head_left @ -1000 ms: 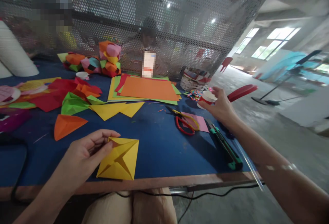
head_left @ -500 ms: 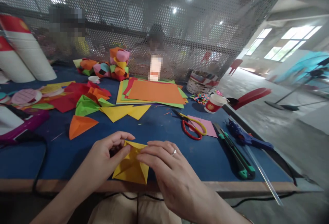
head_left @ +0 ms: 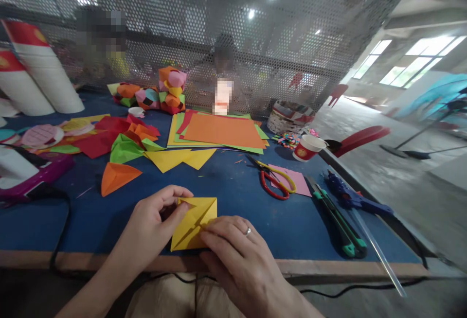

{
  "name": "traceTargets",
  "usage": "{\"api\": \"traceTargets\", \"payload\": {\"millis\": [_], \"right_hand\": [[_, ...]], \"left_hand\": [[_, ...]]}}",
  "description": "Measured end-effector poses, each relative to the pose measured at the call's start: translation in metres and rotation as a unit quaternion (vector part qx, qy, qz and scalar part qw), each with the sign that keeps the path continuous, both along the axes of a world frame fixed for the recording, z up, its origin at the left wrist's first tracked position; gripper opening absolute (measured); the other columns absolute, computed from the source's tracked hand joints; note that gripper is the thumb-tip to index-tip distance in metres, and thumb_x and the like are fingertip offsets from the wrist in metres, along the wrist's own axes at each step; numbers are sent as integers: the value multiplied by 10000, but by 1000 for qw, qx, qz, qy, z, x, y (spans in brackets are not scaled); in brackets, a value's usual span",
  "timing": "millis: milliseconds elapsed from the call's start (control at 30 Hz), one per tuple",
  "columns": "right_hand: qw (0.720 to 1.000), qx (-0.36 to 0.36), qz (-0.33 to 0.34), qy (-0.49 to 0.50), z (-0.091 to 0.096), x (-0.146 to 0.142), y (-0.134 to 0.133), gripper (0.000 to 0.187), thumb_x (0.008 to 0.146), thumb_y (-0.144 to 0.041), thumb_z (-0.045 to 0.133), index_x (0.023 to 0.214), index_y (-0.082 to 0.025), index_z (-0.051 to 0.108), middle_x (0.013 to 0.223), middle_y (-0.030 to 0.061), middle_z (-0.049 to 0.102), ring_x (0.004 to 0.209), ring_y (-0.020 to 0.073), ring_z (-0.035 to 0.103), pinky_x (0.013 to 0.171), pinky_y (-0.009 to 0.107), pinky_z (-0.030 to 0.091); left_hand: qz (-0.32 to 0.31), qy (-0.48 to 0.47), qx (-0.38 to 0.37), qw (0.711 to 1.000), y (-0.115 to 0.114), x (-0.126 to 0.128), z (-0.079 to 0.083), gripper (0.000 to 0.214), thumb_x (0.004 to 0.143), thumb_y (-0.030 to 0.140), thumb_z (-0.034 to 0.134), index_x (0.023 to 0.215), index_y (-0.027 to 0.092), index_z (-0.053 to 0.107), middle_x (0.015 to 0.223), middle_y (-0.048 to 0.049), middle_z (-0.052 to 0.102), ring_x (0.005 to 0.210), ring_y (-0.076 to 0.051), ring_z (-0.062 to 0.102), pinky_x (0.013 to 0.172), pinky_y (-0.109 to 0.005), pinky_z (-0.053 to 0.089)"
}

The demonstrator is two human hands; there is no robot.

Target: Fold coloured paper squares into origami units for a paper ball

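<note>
On the blue surface (head_left: 233, 196), a stack of sheets (head_left: 222, 131) topped with orange lies at twelve o'clock, with two yellow triangles (head_left: 171, 157) just before it. Scissors (head_left: 261, 174) (red and yellow handles) rest partly on a pink sheet (head_left: 297, 184) at two o'clock, a paper cup (head_left: 306, 148) beyond them. A utility knife (head_left: 337, 223) and a glue gun (head_left: 350, 196) lie at three o'clock. An orange folded triangle (head_left: 116, 176) sits at ten o'clock.

The right hand (head_left: 237, 255) hides the lower right corner of the yellow paper (head_left: 193, 218).
</note>
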State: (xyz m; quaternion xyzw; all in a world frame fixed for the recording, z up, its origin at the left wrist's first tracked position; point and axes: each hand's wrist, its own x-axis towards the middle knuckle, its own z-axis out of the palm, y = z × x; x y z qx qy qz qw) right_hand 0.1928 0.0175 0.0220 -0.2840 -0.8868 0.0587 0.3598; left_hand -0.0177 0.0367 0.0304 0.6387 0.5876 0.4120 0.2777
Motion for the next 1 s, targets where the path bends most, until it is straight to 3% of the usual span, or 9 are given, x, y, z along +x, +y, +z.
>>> {"api": "traceTargets", "payload": {"millis": [100,233,333,433,533,633,767,900,1000], "right_hand": [[1000,-9,14,-8,-6,0,-1,154,1046,-147,512,1112,-161,650,1104,70,754,1014,192,693,925,336,580],[1000,-17,11,-11,-13,1,-1,179,1055,-158,504,1149,-158,656,1135,81,754,1051,194,698,953,343,580],[1000,-22,12,-5,-15,1,0,188,1062,-187,511,1189,-172,649,1151,83,755,1056,192,702,954,345,582],[1000,-12,13,-3,-15,1,0,180,1054,-173,514,1167,-157,653,1147,88,755,1046,201,704,946,357,589],[1000,-9,13,-7,-14,0,1,177,1048,-158,508,1133,-152,662,1129,89,755,1033,199,704,932,354,596],[1000,-10,12,-10,-13,0,0,185,1050,-154,491,1115,-162,664,1117,88,755,1042,195,702,939,349,594],[1000,-12,6,-10,-12,-1,-1,172,1056,-165,497,1097,-164,663,1104,80,757,1032,193,700,943,346,586],[1000,-5,2,-12,-12,-1,-1,169,1057,-169,501,1099,-160,664,1096,79,758,1015,200,704,932,350,585],[1000,-7,3,-11,-12,-2,-1,162,1049,-160,514,1113,-157,662,1098,88,756,1019,205,705,922,351,586]], "left_hand": [[12,23,29,999,-1,0,-3,259,870,446,589,963,234,705,791,2,759,670,-167,710,616,-257,561],[59,83,151,983,-10,-5,1,187,913,373,600,1025,253,691,1058,-19,749,946,-186,705,890,-305,551],[-17,156,241,958,-18,-10,6,125,966,257,563,1012,284,676,1001,31,741,971,-138,694,916,-236,518],[-132,197,202,950,-20,-18,3,143,959,256,600,1067,308,677,1023,51,748,973,-131,695,880,-217,528],[-176,237,125,947,-13,-26,-5,323,886,294,704,1205,330,667,1222,28,721,1170,-184,645,1009,-296,507],[-193,252,94,944,-2,-31,-5,376,831,407,774,1187,322,691,1216,9,714,1202,-221,617,1028,-339,494],[-210,247,106,940,8,-34,5,360,845,614,709,948,270,722,932,5,698,899,-197,634,807,-307,505],[-194,239,112,945,7,-41,6,323,906,567,656,825,255,678,794,25,639,777,-169,595,744,-290,463],[-174,233,88,953,0,-50,2,229,898,464,691,801,258,667,931,16,684,883,-167,641,812,-269,493]]}}
